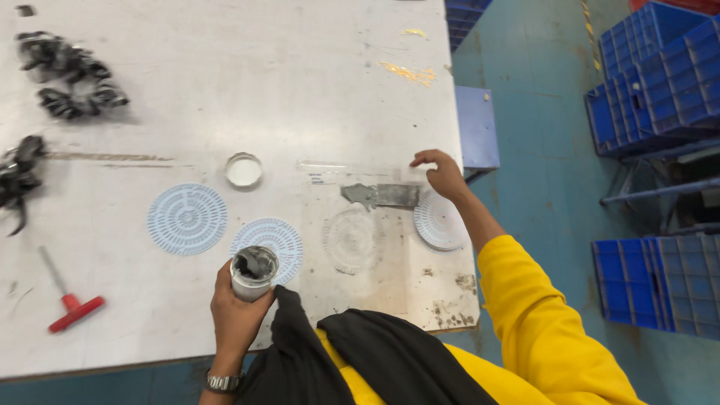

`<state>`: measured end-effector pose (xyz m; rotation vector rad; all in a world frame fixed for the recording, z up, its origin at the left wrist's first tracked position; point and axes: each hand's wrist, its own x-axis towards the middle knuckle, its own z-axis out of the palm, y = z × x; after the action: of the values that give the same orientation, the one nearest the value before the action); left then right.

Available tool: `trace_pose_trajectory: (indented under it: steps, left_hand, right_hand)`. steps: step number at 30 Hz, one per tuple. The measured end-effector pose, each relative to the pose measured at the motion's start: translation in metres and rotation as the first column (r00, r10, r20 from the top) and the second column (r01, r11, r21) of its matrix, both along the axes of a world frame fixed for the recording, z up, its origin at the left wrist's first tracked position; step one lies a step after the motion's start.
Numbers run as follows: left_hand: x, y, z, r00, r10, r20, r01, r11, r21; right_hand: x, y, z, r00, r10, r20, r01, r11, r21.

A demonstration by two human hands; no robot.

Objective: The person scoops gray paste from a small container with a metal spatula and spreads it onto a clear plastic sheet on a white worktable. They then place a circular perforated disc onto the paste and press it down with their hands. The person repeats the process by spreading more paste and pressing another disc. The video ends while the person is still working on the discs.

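Observation:
My left hand (234, 309) grips a small round tin (253, 272) of grey paste, held over the near edge of a perforated blue disc (270, 240). A second blue disc (187, 218) lies to its left. My right hand (442, 174) hovers with curled fingers above a stack of white perforated discs (439, 223) at the table's right edge, holding nothing. A flat metal scraper (381, 195) smeared with grey paste lies just left of that hand. The tin's lid (244, 170) rests farther back on the table.
A red T-handled tool (71, 304) lies at the near left. Piles of black parts (71, 75) sit at the far left of the grey table (225, 75). Blue plastic crates (660, 75) stand on the teal floor to the right.

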<state>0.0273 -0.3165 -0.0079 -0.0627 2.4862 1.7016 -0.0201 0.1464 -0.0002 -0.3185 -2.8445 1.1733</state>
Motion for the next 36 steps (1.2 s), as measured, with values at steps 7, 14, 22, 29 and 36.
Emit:
trace_pose_trajectory:
  steps: [7,14,22,29,36]
  left_hand:
    - [-0.008,-0.030,0.028,0.987,0.115,-0.108,-0.106,0.991,0.082]
    - [-0.027,-0.056,0.093,0.960,0.196,-0.200,-0.168,0.975,0.148]
    - [-0.053,-0.060,0.010,0.967,0.211,-0.141,-0.174,0.956,0.237]
    - [-0.068,-0.035,0.052,0.991,0.015,-0.131,0.070,0.782,0.620]
    - [-0.068,-0.002,0.087,0.933,-0.159,-0.324,0.307,0.820,0.483]
  right_hand:
    - [-0.097,-0.149,0.025,0.964,0.245,-0.101,-0.256,0.959,-0.123]
    - [-0.168,-0.300,0.096,0.817,0.486,0.312,-0.576,0.714,0.398]
    - [-0.183,-0.315,0.034,0.842,0.441,0.311,-0.538,0.732,0.418]
    - [-0.079,-0.286,0.090,0.875,0.070,-0.479,-0.481,0.015,-0.877]
    - [0.005,-0.298,0.078,0.791,0.021,-0.611,-0.538,0.499,-0.679]
